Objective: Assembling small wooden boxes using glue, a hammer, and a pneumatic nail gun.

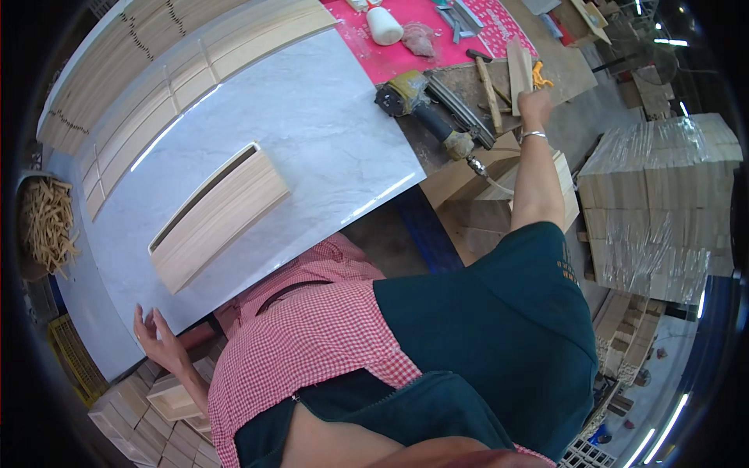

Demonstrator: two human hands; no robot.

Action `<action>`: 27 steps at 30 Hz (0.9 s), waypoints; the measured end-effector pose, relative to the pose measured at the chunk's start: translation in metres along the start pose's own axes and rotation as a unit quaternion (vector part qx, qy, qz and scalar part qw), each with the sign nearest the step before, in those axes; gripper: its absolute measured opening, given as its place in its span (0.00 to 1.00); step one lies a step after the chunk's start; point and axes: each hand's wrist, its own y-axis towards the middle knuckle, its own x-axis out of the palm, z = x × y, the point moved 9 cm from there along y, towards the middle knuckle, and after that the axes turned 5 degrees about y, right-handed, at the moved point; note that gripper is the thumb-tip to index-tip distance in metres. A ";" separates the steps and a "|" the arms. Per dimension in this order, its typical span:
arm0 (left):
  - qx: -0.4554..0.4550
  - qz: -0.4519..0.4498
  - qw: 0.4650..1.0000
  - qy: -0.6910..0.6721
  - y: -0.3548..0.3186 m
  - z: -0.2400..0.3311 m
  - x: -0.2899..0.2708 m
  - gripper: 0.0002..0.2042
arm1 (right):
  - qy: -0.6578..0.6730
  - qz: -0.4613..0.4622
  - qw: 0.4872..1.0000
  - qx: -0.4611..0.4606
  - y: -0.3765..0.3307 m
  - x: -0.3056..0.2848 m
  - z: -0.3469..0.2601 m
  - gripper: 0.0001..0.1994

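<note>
My right hand [535,104] reaches far out to the cluttered bench at the upper right and is closed around the lower end of a short pale wooden slat [519,67], which stands nearly upright. A bracelet sits on that wrist. My left hand [152,337] is at the lower left, fingers spread, resting against the near edge of the grey marble-patterned tabletop [312,132]. It holds nothing. A flat pale wooden box-like panel [218,215] lies alone on the tabletop, well away from both hands.
A pneumatic nail gun [417,100] and a hammer [487,81] lie left of my right hand. A white bottle [384,25] sits on a pink mat [406,47]. Plastic-wrapped wood stacks [663,203] stand right, a basket of dowels [47,222] left, wooden boxes [168,398] below.
</note>
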 end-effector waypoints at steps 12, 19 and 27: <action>0.352 0.062 0.934 0.001 0.060 0.175 0.025 0.25 | 0.401 -0.329 0.595 -0.614 -0.405 -0.084 -0.299 0.04; 0.194 -0.118 0.954 -0.197 0.089 0.089 0.045 0.12 | 0.397 -0.381 0.592 -0.589 -0.433 -0.037 -0.332 0.06; 0.126 -0.103 0.979 -0.123 0.089 0.075 0.066 0.12 | 0.342 -0.299 0.655 -0.604 -0.429 -0.004 -0.336 0.08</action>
